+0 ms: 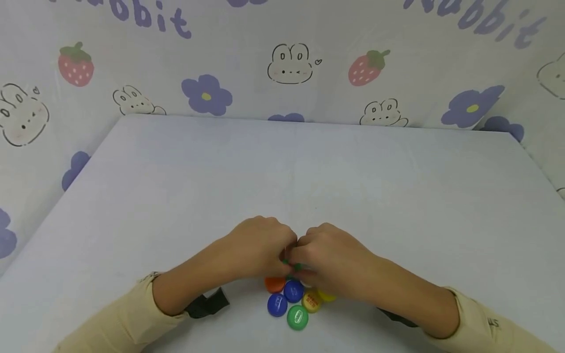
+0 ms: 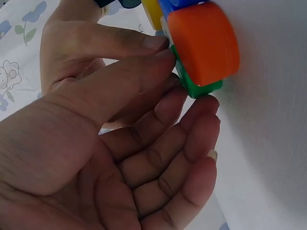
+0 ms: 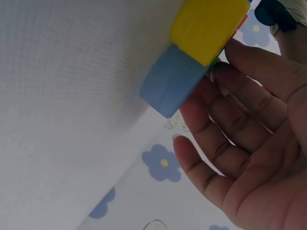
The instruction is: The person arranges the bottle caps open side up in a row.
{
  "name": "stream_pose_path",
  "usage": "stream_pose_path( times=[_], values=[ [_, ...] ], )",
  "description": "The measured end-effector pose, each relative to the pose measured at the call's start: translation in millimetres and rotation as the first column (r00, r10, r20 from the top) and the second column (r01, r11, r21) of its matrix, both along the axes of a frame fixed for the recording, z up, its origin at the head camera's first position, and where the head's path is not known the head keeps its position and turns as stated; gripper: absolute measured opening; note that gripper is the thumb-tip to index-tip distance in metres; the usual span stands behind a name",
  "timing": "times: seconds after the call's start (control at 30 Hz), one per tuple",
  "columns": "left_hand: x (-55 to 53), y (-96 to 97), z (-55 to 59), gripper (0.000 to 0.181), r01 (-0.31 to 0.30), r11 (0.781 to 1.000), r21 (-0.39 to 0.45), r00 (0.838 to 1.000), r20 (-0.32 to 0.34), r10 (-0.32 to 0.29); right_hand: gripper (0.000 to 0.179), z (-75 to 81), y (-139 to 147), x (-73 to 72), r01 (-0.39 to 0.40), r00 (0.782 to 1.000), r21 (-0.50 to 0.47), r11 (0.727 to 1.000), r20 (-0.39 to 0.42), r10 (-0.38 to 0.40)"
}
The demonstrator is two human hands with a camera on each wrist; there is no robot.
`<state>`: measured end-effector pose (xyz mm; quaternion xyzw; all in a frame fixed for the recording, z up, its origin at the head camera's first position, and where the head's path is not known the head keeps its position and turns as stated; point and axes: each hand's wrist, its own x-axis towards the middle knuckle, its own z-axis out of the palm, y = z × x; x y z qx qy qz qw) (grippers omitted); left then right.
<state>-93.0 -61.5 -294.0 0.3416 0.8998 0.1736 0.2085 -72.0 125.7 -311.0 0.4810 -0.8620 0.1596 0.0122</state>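
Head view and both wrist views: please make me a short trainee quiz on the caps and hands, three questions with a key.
1. True or false: in the head view, the fully visible green cap lies nearer the picture's bottom edge than both blue caps.
2. In the right wrist view, what colour is the cap touching the light blue cap? A pink; B yellow; C black.
3. In the head view, how are the left hand and right hand placed relative to each other?

Key:
1. True.
2. B, the yellow cap.
3. Close together.

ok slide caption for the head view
Left grip and right grip close together at colourful caps on a white table
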Motion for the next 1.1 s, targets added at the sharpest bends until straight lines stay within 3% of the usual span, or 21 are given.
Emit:
stream_pose_path(
  times=[0.3, 0.57, 0.8, 1.1],
  values=[
    [-2.1, -4.4, 0.4, 0.018, 0.021, 0.999, 0.039, 0.998, 0.052, -0.023, 0.018, -3.7, -4, -2.6, 0.003, 1.000, 0.000, 1.000, 0.021, -0.003],
    [-5.6, -8.0, 3.9, 0.014, -0.008, 0.999, 0.044, 0.990, 0.138, 0.001, 0.021, -3.6, -3, -2.5, 0.050, 0.995, -0.001, 0.999, 0.092, -0.050],
    [-7.0, -9.9, 4.3, 0.013, -0.026, 0.999, 0.024, 0.995, 0.094, 0.023, 0.001, -3.5, -2, -6.7, 0.062, 0.989, -0.013, 0.998, 0.135, -0.060],
    [-9.5, -11.6, 2.0, 0.007, -0.022, 0.998, 0.061, 0.995, 0.103, 0.015, 0.004, 0.5, 2, -9.0, 0.115, 0.966, 0.015, 0.993, 0.233, -0.115]
  ],
)
